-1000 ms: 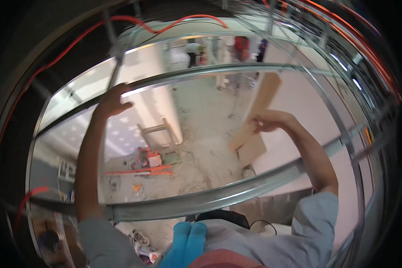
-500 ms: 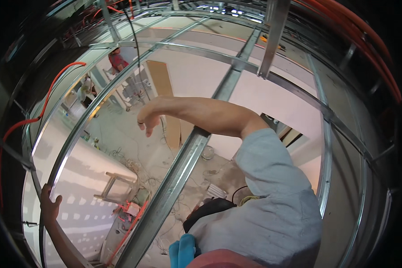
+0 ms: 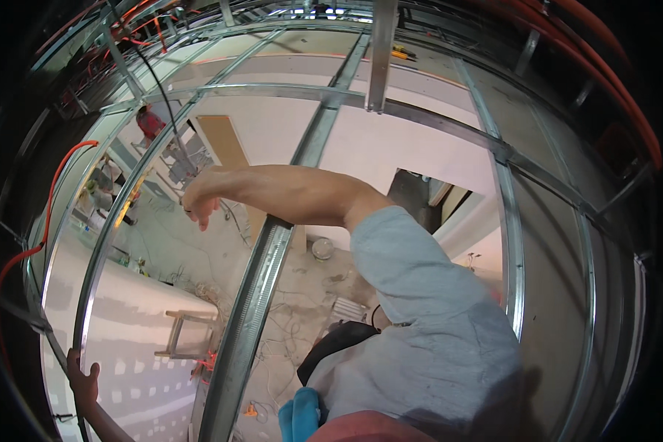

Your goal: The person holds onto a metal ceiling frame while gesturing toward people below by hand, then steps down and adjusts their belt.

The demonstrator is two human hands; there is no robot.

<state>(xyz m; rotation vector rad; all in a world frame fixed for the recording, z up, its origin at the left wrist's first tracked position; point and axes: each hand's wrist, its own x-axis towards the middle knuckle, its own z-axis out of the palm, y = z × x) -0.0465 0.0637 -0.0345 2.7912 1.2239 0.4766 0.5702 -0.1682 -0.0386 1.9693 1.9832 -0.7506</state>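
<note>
My left hand (image 3: 84, 380), at the lower left, is closed round a curved-looking metal channel (image 3: 88, 295) of the ceiling frame. My right arm, in a grey short sleeve, lies across a wide perforated metal stud (image 3: 261, 276). Beyond that stud my right hand (image 3: 201, 199) hangs down from a bent wrist, with loose fingers and nothing seen in them. A dark ring shows on one finger. A blue fabric piece (image 3: 299, 414) and a black strap-like item (image 3: 337, 349) lie against my body at the bottom.
Far below is a floor with cables, a wooden stool-like frame (image 3: 183, 334) and a round bucket (image 3: 322, 249). Two people stand down there at the far left. A vertical metal post (image 3: 381, 59) and cross channels surround me. An orange hose (image 3: 51, 214) runs along the left.
The view has swung to the right, so the frame and the floor below sit further left. My left hand keeps its hold, and my right hand still hangs over the stud.
</note>
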